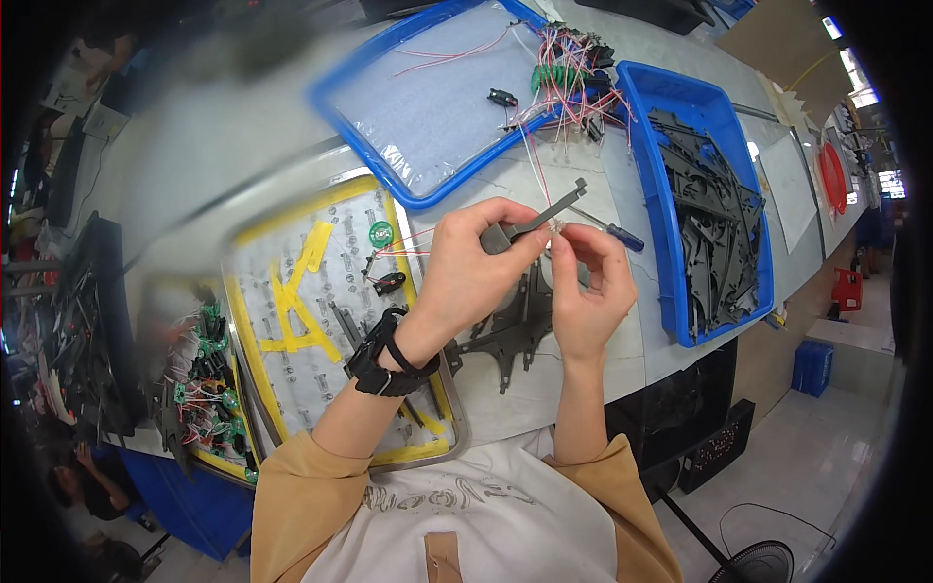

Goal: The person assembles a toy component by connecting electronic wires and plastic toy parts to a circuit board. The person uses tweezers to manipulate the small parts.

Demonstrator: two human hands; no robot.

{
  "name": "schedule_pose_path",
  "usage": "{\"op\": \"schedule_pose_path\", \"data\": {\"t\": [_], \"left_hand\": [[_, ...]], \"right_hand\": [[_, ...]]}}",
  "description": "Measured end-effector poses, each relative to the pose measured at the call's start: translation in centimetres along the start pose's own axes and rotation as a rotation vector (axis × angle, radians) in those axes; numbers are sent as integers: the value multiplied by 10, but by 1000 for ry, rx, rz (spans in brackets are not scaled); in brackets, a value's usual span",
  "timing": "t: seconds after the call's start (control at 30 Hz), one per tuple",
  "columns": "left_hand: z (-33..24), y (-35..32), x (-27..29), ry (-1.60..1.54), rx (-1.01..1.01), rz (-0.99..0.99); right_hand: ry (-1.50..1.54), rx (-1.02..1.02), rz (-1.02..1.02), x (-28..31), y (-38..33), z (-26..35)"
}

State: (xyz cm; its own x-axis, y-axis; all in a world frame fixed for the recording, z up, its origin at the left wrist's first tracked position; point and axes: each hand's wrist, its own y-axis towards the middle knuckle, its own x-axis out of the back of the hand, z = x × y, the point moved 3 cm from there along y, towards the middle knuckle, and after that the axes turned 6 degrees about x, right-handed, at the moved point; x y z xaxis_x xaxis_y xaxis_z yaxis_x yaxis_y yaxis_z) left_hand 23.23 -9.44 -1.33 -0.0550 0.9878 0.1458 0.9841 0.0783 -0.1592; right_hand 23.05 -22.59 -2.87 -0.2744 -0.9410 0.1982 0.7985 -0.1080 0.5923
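My left hand (471, 267), with a black watch at the wrist, grips a dark grey plastic part (551, 212) whose narrow arm points up and right. Close beside it, my right hand (591, 291) has thumb and forefinger pinched on a small pale connector (556, 225). Thin red and white wires (536, 165) run up from there toward a heap at the blue tray. The fingertips of both hands almost meet, hiding part of the connector. On the table beneath my hands lie dark plastic brackets (505, 335).
A blue-handled screwdriver (624, 237) lies right of my hands. Farther right, a blue bin (646, 185) holds dark plastic parts. A blue tray (413, 199) and tangled wires (573, 68) are at the back. Left stands a yellow-taped metal tray (452, 428) with a green coil (381, 234).
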Motion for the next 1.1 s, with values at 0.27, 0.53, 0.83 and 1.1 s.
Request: {"op": "schedule_pose_path", "data": {"t": [0.27, 0.53, 0.83, 1.1], "left_hand": [[6, 6, -1, -56, -32, -42], [11, 13, -6, -15, -50, -68], [13, 17, -4, -80, -3, -90], [28, 36, 40, 134, 5, -328]], "right_hand": [[147, -226, 54, -3, 3, -4], [91, -214, 64, -6, 1, -12], [86, -111, 62, -1, 0, -5], [-28, -317, -74, 34, 10, -44]]}}
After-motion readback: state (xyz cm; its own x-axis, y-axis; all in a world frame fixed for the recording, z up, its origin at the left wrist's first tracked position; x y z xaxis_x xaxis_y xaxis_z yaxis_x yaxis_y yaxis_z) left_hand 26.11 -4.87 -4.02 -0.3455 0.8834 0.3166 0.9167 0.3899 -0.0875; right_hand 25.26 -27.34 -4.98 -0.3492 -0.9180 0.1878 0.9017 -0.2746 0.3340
